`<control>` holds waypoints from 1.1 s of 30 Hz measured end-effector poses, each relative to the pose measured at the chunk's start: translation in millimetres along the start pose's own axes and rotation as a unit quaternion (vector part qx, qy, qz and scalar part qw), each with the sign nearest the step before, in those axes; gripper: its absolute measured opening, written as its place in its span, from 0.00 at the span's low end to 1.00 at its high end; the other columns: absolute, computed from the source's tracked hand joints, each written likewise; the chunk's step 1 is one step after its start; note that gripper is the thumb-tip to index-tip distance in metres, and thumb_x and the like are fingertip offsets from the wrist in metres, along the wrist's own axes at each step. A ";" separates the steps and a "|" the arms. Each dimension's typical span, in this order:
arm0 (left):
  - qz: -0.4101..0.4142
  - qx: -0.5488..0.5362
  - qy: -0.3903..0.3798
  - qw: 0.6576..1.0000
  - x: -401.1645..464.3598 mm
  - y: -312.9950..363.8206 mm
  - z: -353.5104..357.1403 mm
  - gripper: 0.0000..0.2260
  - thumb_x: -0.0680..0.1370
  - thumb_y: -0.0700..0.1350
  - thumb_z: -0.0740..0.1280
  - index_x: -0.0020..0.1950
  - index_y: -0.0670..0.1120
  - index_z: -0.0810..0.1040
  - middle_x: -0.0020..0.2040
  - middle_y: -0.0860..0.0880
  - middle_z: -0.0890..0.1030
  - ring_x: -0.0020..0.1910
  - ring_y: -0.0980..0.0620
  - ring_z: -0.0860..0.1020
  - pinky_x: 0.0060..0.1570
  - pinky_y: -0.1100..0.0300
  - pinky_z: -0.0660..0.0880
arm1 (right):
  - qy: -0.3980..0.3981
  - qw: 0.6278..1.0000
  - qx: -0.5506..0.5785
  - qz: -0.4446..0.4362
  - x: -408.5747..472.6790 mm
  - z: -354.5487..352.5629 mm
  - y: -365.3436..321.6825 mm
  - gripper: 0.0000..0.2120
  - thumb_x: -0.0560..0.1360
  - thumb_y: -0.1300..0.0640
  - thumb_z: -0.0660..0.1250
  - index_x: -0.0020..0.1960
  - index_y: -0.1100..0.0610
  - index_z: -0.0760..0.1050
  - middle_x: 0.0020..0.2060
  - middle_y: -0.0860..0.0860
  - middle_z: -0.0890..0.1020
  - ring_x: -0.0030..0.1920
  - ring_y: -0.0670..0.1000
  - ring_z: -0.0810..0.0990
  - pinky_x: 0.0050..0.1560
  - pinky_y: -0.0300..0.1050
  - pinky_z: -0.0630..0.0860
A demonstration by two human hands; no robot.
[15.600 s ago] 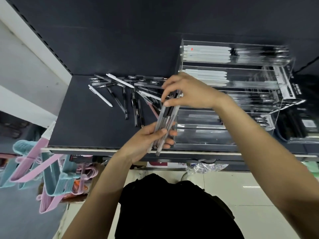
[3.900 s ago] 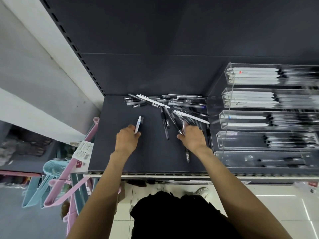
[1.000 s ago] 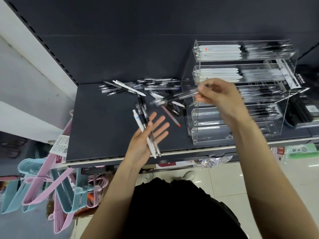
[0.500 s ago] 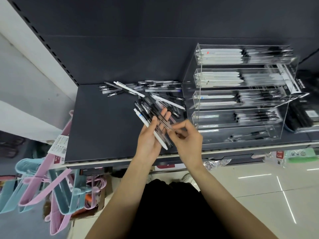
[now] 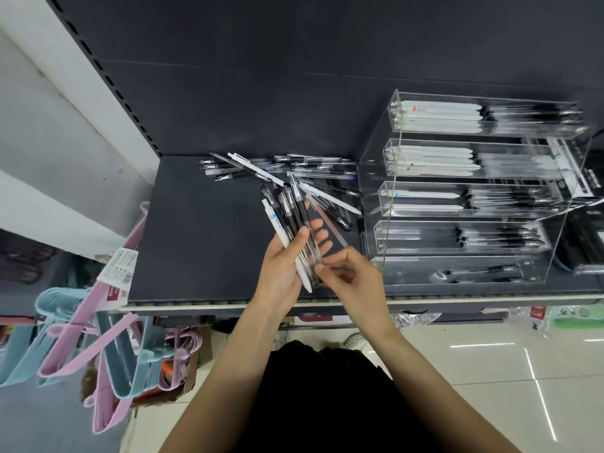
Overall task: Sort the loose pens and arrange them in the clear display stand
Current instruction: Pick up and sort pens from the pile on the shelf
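Note:
My left hand (image 5: 281, 269) holds a bundle of pens (image 5: 295, 220), several black-and-clear ones and one white pen, fanned upward over the dark shelf. My right hand (image 5: 354, 277) is beside it with fingertips pinching the lower end of one pen in that bundle. A heap of loose pens (image 5: 281, 168) lies on the shelf behind the hands. The clear display stand (image 5: 376, 178) is on the right, with stepped trays holding white pens and black pens; its lowest tray holds only a few.
The dark shelf (image 5: 202, 230) has a metal front edge just under my hands. Pink and teal hangers (image 5: 98, 338) hang at the lower left. A black box (image 5: 585, 243) sits right of the stand. Tiled floor lies below.
A second ago my right hand was up at the stand with a pen; it came back down to the bundle in my left hand, where it now pinches a pen.

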State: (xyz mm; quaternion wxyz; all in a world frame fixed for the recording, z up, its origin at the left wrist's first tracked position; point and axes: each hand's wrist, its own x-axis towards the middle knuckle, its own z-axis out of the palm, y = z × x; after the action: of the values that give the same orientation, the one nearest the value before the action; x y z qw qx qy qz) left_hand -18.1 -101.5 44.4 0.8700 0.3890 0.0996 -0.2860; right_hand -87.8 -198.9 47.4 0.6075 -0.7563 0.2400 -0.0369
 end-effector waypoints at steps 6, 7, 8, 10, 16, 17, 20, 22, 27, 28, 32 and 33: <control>0.010 0.188 -0.015 0.982 -2.5 3.1 -10.0 0.08 0.81 0.38 0.58 0.53 0.42 0.76 0.41 0.52 0.82 0.38 0.54 0.77 0.42 0.62 0.78 | 0.019 0.941 -0.217 -0.258 34.2 -26.5 -50.9 0.14 0.74 0.54 0.69 0.59 0.51 0.77 0.51 0.48 0.76 0.51 0.45 0.74 0.54 0.36 0.69; -0.001 0.216 -0.029 0.976 -3.7 3.6 -10.4 0.07 0.81 0.38 0.58 0.54 0.41 0.76 0.42 0.52 0.82 0.38 0.54 0.77 0.42 0.61 0.78 | 0.000 0.911 -0.269 -0.314 44.9 -26.0 -61.9 0.14 0.74 0.53 0.69 0.60 0.51 0.78 0.51 0.49 0.76 0.51 0.46 0.71 0.55 0.37 0.68; -0.011 0.242 -0.043 0.969 -4.5 4.1 -10.4 0.07 0.81 0.38 0.58 0.54 0.41 0.75 0.42 0.52 0.83 0.38 0.55 0.78 0.42 0.62 0.78 | -0.027 0.881 -0.316 -0.351 56.1 -24.0 -70.8 0.14 0.74 0.52 0.69 0.60 0.51 0.78 0.51 0.51 0.75 0.51 0.47 0.68 0.55 0.37 0.66; -0.028 0.283 -0.068 0.956 -6.0 4.9 -9.1 0.07 0.81 0.38 0.58 0.54 0.42 0.75 0.45 0.51 0.83 0.39 0.56 0.78 0.42 0.63 0.77 | -0.096 0.837 -0.387 -0.375 73.9 -19.3 -82.0 0.15 0.73 0.49 0.68 0.58 0.50 0.79 0.53 0.52 0.74 0.51 0.48 0.64 0.55 0.39 0.64; -0.042 0.300 -0.096 0.948 -10.7 8.0 -9.1 0.09 0.81 0.38 0.58 0.59 0.46 0.74 0.49 0.48 0.84 0.41 0.58 0.80 0.45 0.62 0.78 | -0.275 0.818 -0.377 -0.335 94.5 -27.5 -85.5 0.06 0.71 0.49 0.72 0.47 0.48 0.82 0.54 0.48 0.72 0.55 0.49 0.64 0.60 0.41 0.64; -0.040 0.301 -0.096 0.948 -10.8 8.0 -9.0 0.10 0.81 0.38 0.58 0.60 0.46 0.73 0.49 0.48 0.84 0.41 0.58 0.80 0.45 0.62 0.78 | -0.285 0.805 -0.391 -0.343 95.9 -28.6 -85.9 0.08 0.71 0.48 0.72 0.48 0.47 0.82 0.54 0.48 0.72 0.54 0.48 0.64 0.59 0.39 0.63; -0.040 0.325 -0.100 0.939 -9.6 7.8 -9.9 0.11 0.81 0.38 0.58 0.63 0.43 0.72 0.49 0.49 0.83 0.41 0.58 0.80 0.45 0.63 0.78 | -0.284 0.790 -0.388 -0.382 99.3 -33.3 -94.4 0.09 0.69 0.47 0.72 0.47 0.48 0.82 0.52 0.48 0.75 0.53 0.48 0.66 0.57 0.39 0.64; -0.043 0.336 -0.102 0.936 -8.2 7.6 -13.1 0.12 0.81 0.38 0.58 0.64 0.41 0.72 0.50 0.48 0.83 0.41 0.57 0.81 0.46 0.63 0.78 | -0.246 0.802 -0.364 -0.405 103.8 -47.0 -109.0 0.11 0.69 0.44 0.70 0.46 0.50 0.83 0.48 0.49 0.77 0.49 0.46 0.68 0.53 0.38 0.65; -0.005 0.207 -0.029 0.978 -5.0 2.9 -21.1 0.09 0.81 0.37 0.57 0.57 0.44 0.75 0.51 0.49 0.83 0.47 0.51 0.81 0.49 0.60 0.79 | -0.035 0.919 -0.217 -0.328 98.4 -93.2 -113.2 0.06 0.73 0.51 0.70 0.44 0.54 0.80 0.35 0.56 0.79 0.35 0.47 0.72 0.40 0.40 0.69; 0.005 0.155 -0.012 0.988 -2.7 2.6 -19.5 0.10 0.81 0.38 0.57 0.58 0.44 0.75 0.51 0.50 0.84 0.48 0.52 0.81 0.49 0.60 0.78 | 0.022 0.947 -0.156 -0.282 88.3 -87.2 -99.3 0.03 0.74 0.53 0.69 0.43 0.52 0.78 0.33 0.56 0.79 0.34 0.47 0.74 0.38 0.41 0.70; 0.029 0.043 0.030 0.998 10.6 4.9 -4.7 0.11 0.81 0.37 0.57 0.61 0.41 0.74 0.50 0.51 0.84 0.48 0.54 0.82 0.50 0.59 0.79 | 0.128 0.981 0.135 -0.050 41.2 -23.3 -36.9 0.06 0.77 0.62 0.65 0.42 0.55 0.74 0.30 0.48 0.79 0.31 0.42 0.76 0.36 0.36 0.71; 0.033 0.038 0.034 0.998 12.6 5.0 -0.9 0.11 0.81 0.37 0.57 0.61 0.42 0.74 0.49 0.51 0.84 0.48 0.54 0.82 0.52 0.58 0.79 | 0.137 0.975 0.176 -0.012 34.5 -10.3 -25.5 0.05 0.77 0.64 0.64 0.43 0.57 0.73 0.30 0.49 0.79 0.31 0.42 0.76 0.37 0.35 0.71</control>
State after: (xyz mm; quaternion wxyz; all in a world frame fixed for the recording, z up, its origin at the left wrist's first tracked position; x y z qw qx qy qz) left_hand -4.9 -103.5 41.9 0.8599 0.4340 0.1050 -0.2472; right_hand -52.8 -218.6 65.9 0.6921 -0.6279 0.3018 -0.1889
